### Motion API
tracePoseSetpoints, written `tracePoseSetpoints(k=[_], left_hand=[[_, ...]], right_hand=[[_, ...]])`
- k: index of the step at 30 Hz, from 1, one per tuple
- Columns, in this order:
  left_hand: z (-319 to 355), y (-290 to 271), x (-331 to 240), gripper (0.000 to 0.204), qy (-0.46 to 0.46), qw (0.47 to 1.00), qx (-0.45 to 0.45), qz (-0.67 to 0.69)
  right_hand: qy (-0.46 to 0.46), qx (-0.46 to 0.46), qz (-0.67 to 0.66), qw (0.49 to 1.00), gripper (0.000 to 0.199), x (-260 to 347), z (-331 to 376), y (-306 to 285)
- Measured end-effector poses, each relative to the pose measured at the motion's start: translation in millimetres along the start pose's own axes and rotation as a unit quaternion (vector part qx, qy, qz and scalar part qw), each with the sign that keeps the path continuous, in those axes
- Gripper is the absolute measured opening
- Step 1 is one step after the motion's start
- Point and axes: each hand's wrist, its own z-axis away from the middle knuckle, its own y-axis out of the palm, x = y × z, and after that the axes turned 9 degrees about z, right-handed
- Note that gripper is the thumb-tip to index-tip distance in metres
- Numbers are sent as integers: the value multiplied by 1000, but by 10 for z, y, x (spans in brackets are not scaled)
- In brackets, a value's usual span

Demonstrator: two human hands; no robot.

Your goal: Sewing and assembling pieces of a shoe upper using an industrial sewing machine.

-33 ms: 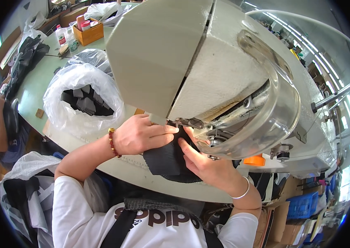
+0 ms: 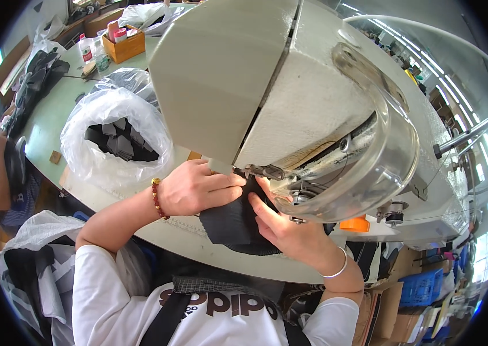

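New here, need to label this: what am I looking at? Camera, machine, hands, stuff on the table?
No robot here: a person works bare-handed. The view comes from the left of two fisheye cameras worn on the head, looking down, so straight edges curve. The big pale machine looks like a sewing machine. Close under its front, the left hand rests on a black piece; the right hand holds its other side. On the table sit an open plastic bag of dark pieces, two bottles and a wooden box.
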Motion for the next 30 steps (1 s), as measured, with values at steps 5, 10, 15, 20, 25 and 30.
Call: tracePoseSetpoints(k=[5,10,15,20,25,30], left_hand=[[-29,-63,62,31,68,996,-20,-54],[-29,-49,-4,32,-21,989,-63,131],[-30,-26,44,35,57,997,-52,-25],[-39,-5,23,35,55,996,-68,-25],[18,48,87,36,-8,994,-75,74],[-100,-94,-59,36,67,991,-108,-40]], right_hand=[[3,1,-7,1000,40,-8,-23,-34],[-19,-1,42,999,39,-43,-33,-27],[-6,-22,-9,1000,37,-84,-81,26],[-3,-21,30,999,36,-56,-66,57],[-38,-104,23,994,35,-146,-101,129],[-119,-133,268,947,36,-194,-69,122]])
